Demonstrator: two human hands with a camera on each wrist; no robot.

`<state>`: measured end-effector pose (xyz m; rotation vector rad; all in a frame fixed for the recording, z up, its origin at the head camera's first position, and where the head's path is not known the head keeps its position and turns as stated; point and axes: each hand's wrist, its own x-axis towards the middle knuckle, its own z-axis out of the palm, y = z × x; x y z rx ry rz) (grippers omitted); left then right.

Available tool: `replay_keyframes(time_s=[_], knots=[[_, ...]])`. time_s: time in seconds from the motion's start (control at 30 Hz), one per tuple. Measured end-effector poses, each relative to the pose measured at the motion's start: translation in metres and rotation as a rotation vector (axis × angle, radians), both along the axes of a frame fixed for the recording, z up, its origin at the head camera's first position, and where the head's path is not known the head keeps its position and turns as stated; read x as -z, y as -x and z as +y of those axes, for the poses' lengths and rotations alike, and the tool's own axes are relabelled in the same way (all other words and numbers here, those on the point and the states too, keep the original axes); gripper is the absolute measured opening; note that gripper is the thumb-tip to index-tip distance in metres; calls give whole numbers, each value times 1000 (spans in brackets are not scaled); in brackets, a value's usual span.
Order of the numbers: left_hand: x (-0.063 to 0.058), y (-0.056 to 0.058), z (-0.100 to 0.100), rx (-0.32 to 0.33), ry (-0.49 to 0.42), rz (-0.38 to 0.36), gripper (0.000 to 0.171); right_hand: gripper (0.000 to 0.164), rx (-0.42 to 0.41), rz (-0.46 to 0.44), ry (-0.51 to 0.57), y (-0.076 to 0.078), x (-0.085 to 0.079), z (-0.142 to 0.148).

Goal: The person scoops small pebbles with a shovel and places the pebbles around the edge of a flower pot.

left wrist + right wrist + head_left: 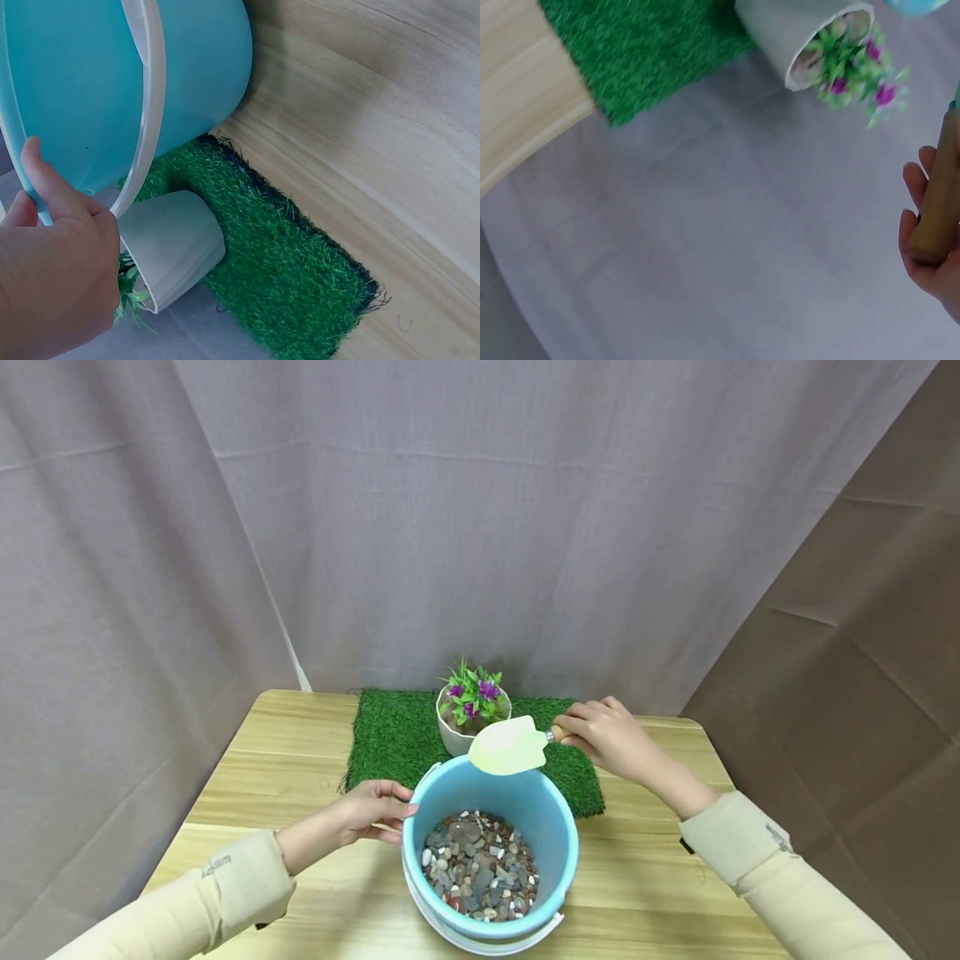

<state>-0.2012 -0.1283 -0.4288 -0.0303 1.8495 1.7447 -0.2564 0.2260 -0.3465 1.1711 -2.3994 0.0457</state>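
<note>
A light blue bucket [558, 827] with several mixed pebbles [480, 864] at its bottom stands on the wooden table. My left hand [371, 810] grips its left rim; the left wrist view shows the hand [60, 262] with fingers on either side of the bucket's [75, 90] edge. In my right hand [611, 739] is a garden trowel [510, 747], held by its wooden handle [937, 195]. The pale green blade points left, over the bucket's far rim, and no pebbles can be made out on it. Part of the right hand [937, 277] lies outside the right wrist view.
Behind the bucket, a white flowerpot [453, 739] with purple flowers [487, 691] stands on a green turf mat [397, 735]. The bucket's white handle [154, 82] hangs down its side. Grey curtains [480, 543] enclose the wooden table [292, 752] at the back and left.
</note>
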Motion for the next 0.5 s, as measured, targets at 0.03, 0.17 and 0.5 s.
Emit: replay_keyframes(time_s=[0.03,0.17,0.5], knots=[[0,0,0,-2,0,-3,32,21,-17,-8,-1,-3,2,-3],[-1,0,0,-10,6,-12,32,22,-63,-12,-45,-13,12,-14],[-3,0,1,-13,3,-18,30,25,-113,154,-137,-34,43,-33]])
